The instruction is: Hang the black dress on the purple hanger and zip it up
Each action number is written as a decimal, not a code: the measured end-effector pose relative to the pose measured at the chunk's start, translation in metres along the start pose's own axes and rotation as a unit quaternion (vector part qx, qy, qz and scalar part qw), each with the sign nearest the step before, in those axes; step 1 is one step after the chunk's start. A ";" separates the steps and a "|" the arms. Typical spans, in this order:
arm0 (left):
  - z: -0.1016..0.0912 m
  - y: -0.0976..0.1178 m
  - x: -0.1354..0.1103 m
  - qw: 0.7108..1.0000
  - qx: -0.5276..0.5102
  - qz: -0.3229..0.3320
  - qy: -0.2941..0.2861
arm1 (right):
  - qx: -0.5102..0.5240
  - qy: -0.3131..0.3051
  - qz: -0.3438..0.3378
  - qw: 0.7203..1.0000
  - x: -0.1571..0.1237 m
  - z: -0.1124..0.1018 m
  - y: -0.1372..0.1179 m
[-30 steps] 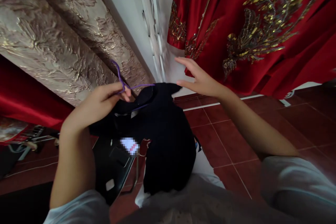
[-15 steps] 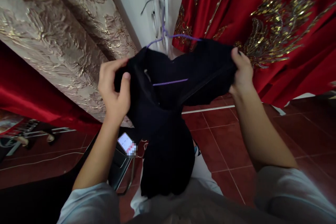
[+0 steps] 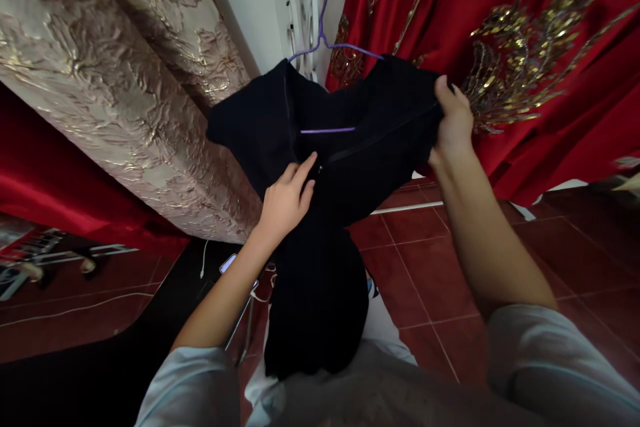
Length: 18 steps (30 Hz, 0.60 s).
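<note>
A black garment (image 3: 325,213) hangs on a purple wire hanger (image 3: 324,47), whose hook points up in front of a white wall. My right hand (image 3: 453,121) grips the garment's right shoulder, fingers closed on the cloth. At the middle of the garment, by its zipper, my left hand (image 3: 287,197) pinches the cloth, with the index finger stretched towards the zipper pull. The lower part of the garment hangs down over my lap.
A red dress with gold embroidery (image 3: 500,47) hangs at the right. A beige and gold brocade fabric (image 3: 115,73) fills the left, with red cloth (image 3: 45,187) below it. A phone (image 3: 227,263) lies on a black chair (image 3: 150,333). The floor (image 3: 450,247) is dark red tile.
The garment and hanger have risen and spread out. My left hand let go of the left shoulder and moved to the zipper at the middle. My right hand, open a second ago, holds the right shoulder.
</note>
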<state>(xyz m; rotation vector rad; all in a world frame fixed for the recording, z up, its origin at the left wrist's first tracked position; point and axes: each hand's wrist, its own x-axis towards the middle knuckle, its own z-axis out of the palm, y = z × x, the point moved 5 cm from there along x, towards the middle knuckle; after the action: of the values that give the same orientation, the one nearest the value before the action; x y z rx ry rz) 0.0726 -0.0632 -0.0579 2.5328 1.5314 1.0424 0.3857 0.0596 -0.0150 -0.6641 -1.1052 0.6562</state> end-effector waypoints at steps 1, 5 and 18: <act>0.000 0.001 -0.003 0.999 -0.021 -0.001 0.026 | -0.002 -0.004 0.013 1.000 0.001 -0.006 0.002; -0.006 0.015 -0.024 0.977 -0.142 0.048 0.151 | -0.073 0.002 0.083 0.994 -0.013 -0.023 0.007; 0.023 0.057 -0.066 0.865 -0.388 -0.141 0.285 | 0.002 -0.085 0.278 0.957 -0.253 0.097 0.011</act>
<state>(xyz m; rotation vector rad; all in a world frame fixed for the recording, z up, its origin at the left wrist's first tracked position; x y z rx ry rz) 0.1094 -0.1376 -0.0926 1.4748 1.1246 1.9518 0.2149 -0.1102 -0.1399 -0.9402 -1.0766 1.2151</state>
